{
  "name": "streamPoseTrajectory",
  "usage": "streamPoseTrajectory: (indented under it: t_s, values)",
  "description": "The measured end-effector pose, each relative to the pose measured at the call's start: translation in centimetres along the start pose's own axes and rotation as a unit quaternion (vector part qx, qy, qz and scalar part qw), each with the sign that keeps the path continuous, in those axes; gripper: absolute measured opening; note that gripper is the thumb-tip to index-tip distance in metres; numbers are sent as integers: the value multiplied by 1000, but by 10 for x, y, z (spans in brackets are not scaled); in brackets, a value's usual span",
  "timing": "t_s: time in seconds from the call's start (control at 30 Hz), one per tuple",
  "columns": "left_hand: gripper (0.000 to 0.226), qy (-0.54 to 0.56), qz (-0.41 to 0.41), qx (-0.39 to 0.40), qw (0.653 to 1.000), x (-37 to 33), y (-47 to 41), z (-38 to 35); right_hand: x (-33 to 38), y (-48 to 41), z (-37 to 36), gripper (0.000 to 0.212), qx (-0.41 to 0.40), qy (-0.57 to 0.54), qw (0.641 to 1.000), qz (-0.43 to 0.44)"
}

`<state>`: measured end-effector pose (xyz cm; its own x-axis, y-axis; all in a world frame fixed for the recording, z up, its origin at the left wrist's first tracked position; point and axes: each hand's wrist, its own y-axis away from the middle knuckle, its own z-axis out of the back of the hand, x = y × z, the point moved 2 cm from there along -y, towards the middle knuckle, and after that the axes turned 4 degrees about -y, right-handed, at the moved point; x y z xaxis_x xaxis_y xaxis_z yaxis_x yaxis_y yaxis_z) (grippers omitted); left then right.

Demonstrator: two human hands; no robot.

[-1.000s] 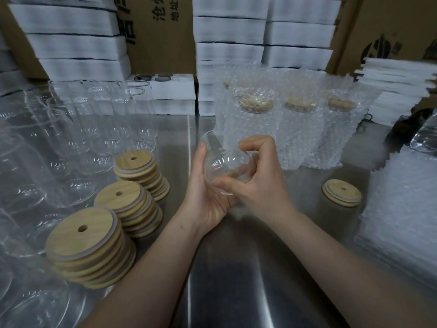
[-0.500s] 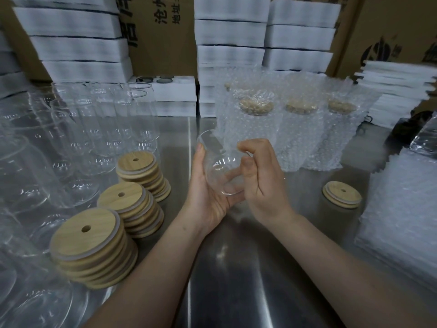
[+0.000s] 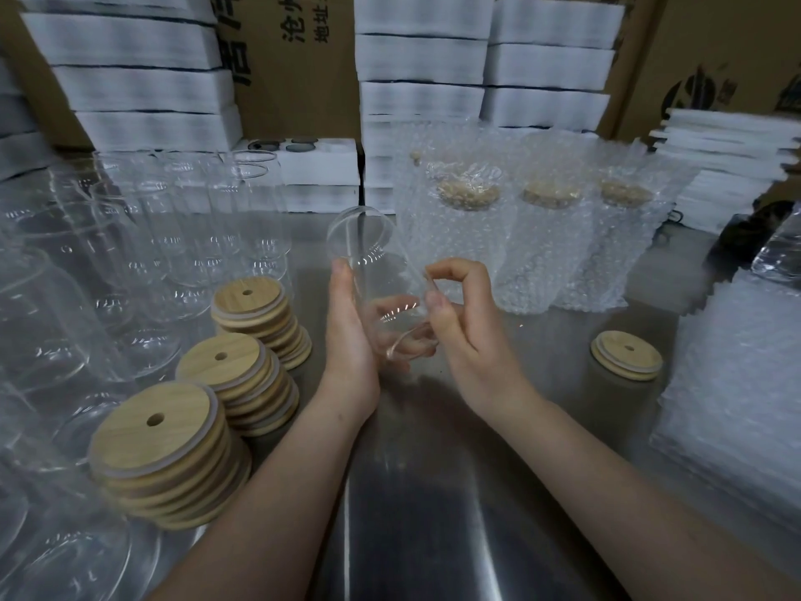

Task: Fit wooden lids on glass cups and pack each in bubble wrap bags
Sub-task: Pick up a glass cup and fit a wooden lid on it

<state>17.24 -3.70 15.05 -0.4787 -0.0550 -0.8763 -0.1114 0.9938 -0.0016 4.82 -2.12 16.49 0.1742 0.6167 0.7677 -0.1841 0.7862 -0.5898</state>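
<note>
Head view shows one bare glass cup (image 3: pixel 372 288) held tilted above the steel worktop (image 3: pixel 433 492), its open mouth pointing away from the person and no lid on it. The left hand (image 3: pixel 351 340) is curled around the cup's lower part and grips it; the right hand (image 3: pixel 459 327) is loosely curled just right of the cup, with its fingertips (image 3: pixel 433 297) at the glass wall, and whether it actually pinches anything cannot be told. Right of the cup a single wooden lid (image 3: pixel 627 355) lies flat on the worktop, likely the one meant for this cup. Behind the cup stand three wrapped cups (image 3: pixel 542 236) in bubble wrap bags, lids fitted, so at least three look finished. Left of the cup are three stacks of lids (image 3: pixel 242 375) and, beyond them, many unlidded glasses (image 3: pixel 143 253); far right of the cup lies a pile of empty bags (image 3: pixel 737 405). Judging by that stock, most of the job remains.
</note>
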Motion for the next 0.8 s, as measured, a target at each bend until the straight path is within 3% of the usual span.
streamPoseTrajectory:
  t_s: [0.17,0.27,0.33,0.43,0.5,0.57,0.63,0.73,0.8]
  values:
    - [88,-100,-77,-68,990,0,4,-2,-1,1,-2,38,43,2,999,2]
    - [68,-96,-149,-101,979,-3,9,-3,2,1,2,47,70,33,997,-13]
    - [70,-148,-174,-126,965,-4,11,-1,6,-1,10,52,87,72,993,-26]
    - [88,-235,-199,-147,940,-4,13,-1,13,-7,27,22,-4,168,986,-23]
    - [90,-280,-211,-141,926,-4,14,-2,14,-12,45,34,-97,293,951,-29]
    - [90,-323,-218,-137,911,-3,14,-2,13,-17,65,33,-132,422,893,-80]
    - [90,-351,-233,-135,897,-2,16,-1,4,-18,83,26,-108,499,839,-185]
    - [90,-383,-247,-125,881,-3,19,-3,-11,-12,99,37,-49,506,788,-348]
    - [92,-405,-254,-122,870,-4,20,-3,-20,-8,105,42,-26,511,757,-407]
